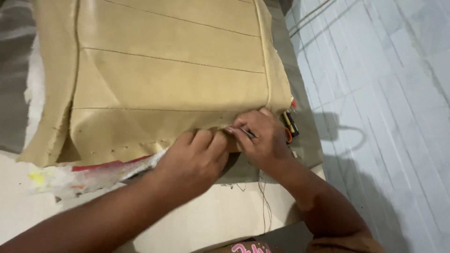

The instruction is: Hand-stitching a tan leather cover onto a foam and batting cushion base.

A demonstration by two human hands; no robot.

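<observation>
Here both hands work the near edge of a tan stitched seat cover (168,79) lying on the table (225,220); the left hand (194,157) has its fingers curled onto the edge; the right hand (262,138) has its fingers pinched on it, a thin dark tool (248,133) between them.

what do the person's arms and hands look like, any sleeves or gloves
Both arms are bare from the frame edge to the wrist, with no sleeves in view. The left hand and right hand wear no gloves, and no rings, watch or bracelets show. Fingernails are short. No markings are visible on either arm.
</observation>
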